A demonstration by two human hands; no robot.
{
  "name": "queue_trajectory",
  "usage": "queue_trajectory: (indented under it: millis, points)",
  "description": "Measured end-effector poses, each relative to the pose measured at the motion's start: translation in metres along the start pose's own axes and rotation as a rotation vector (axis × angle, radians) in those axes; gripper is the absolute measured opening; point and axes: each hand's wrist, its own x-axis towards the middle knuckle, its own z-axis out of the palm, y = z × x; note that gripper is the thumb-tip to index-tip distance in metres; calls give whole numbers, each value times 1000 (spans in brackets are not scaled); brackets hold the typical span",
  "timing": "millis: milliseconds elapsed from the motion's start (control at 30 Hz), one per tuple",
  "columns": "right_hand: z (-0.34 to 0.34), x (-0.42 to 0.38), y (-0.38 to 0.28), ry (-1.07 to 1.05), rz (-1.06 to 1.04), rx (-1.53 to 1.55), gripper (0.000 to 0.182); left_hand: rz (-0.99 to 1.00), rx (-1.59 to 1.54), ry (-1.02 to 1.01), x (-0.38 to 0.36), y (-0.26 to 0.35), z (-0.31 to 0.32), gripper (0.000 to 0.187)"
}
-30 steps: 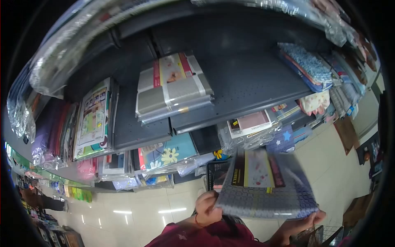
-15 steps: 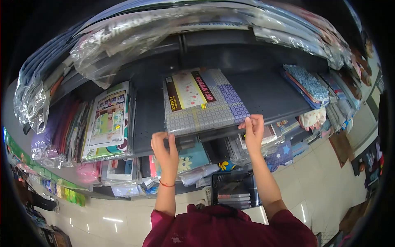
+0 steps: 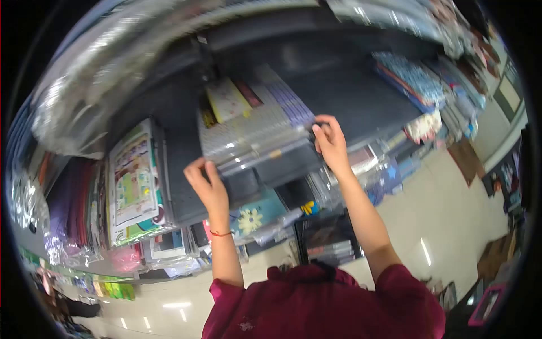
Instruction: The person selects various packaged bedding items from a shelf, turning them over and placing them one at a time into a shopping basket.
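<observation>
A flat, plastic-wrapped packet of grey and purple checked fabric (image 3: 243,133) lies on the dark shelf, with a yellow and dark label on top. At its near left corner is my left hand (image 3: 207,183), thumb along the edge and fingers curled in a pinch. My right hand (image 3: 332,141) grips the near right corner the same way, its thumb at the edge. Layers of clear wrapping show along the packet's front side, between the two hands. Motion blurs the label's print.
Left on the same dark shelf (image 3: 350,85) stand wrapped packets (image 3: 132,181); blue patterned packets (image 3: 409,79) lie at the right. Plastic-wrapped goods (image 3: 90,96) overhang from above. Below are more packets and a black crate (image 3: 302,240) on the tiled floor.
Both hands and the packet have moved back from the shelf's front edge, deeper onto the shelf. The whole view has tilted and shifted. Both hands keep their hold at the near corners.
</observation>
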Motion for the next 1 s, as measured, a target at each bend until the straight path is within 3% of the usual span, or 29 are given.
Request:
queue_trajectory:
  millis: [67, 200, 300, 367, 500, 600, 633, 700, 800, 900, 1000]
  points:
    - [-24, -28, 6, -1, 1, 116, 14, 69, 50, 96, -21, 4, -4, 17]
    - [-132, -136, 83, -10, 150, -139, 17, 78, -146, 190, -107, 12, -17, 19]
    - [-234, -265, 153, 80, 487, -407, 17, -135, 98, -340, -199, -7, -22, 18]
    - [-279, -339, 157, 223, 901, -428, 17, -151, 114, -778, -267, -32, -21, 24]
    - [-329, -425, 154, 210, 1141, -302, 27, -690, -7, -1253, -399, -56, -21, 36]
    - [-332, -444, 192, 120, 1248, -170, 37, -1039, -11, -1333, -498, -95, -19, 43]
    - [-330, -451, 218, 71, 1277, -133, 45, -1233, -14, -1357, -502, -86, -4, 48]
    - [-321, -459, 272, 32, 1403, -161, 61, -1405, -130, -1333, -550, -108, 8, 54]
    - [-309, -463, 325, -31, 1497, -341, 76, -1493, -8, -1331, -588, -115, 34, 58]
    - [-314, -476, 369, -38, 1537, -406, 78, -1609, 7, -1320, -607, -120, 53, 63]
    - [-310, -462, 366, 109, 1499, -234, 63, -1432, 156, -1275, -614, -127, 53, 56]
